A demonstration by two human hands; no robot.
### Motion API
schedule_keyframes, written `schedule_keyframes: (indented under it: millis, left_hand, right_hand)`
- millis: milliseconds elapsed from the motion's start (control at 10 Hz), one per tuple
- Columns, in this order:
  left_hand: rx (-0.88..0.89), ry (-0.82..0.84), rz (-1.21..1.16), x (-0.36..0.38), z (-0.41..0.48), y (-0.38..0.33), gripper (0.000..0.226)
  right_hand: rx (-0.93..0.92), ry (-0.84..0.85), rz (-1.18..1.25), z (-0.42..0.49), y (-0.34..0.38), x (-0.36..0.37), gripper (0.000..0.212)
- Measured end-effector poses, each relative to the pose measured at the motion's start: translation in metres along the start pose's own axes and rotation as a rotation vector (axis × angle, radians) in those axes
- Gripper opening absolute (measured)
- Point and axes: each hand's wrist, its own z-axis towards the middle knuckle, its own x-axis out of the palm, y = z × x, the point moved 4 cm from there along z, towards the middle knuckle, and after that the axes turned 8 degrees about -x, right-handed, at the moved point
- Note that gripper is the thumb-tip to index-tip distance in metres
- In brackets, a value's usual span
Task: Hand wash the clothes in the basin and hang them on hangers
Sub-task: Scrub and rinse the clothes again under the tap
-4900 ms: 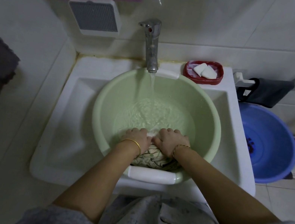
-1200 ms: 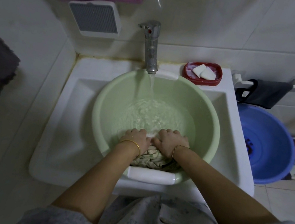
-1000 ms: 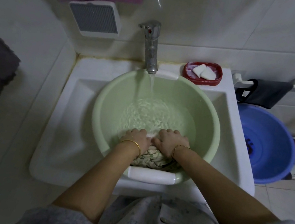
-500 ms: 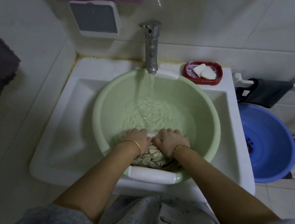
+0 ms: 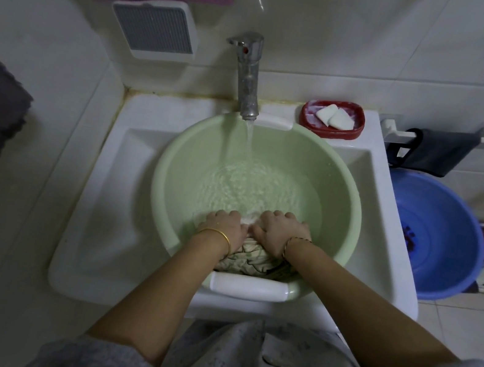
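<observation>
Both forearms angle in over the near rim, left hand and right hand knuckles-up, side by side, fingers curled down gripping the patterned cloth bunched against the green basin's near wall, open rippling water beyond them under the running tap.

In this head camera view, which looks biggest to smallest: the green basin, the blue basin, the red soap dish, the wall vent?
1. green basin
2. blue basin, partly hidden by the sink, so less sure
3. wall vent
4. red soap dish
</observation>
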Motion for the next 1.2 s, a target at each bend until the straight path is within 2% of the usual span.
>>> schedule_keyframes:
  millis: [1200]
  left_hand:
    - [0.002, -0.013, -0.005, 0.0013, 0.0014, 0.0003, 0.046]
  right_hand:
    - [0.000, 0.010, 0.000, -0.0013, 0.0002, -0.0011, 0.049]
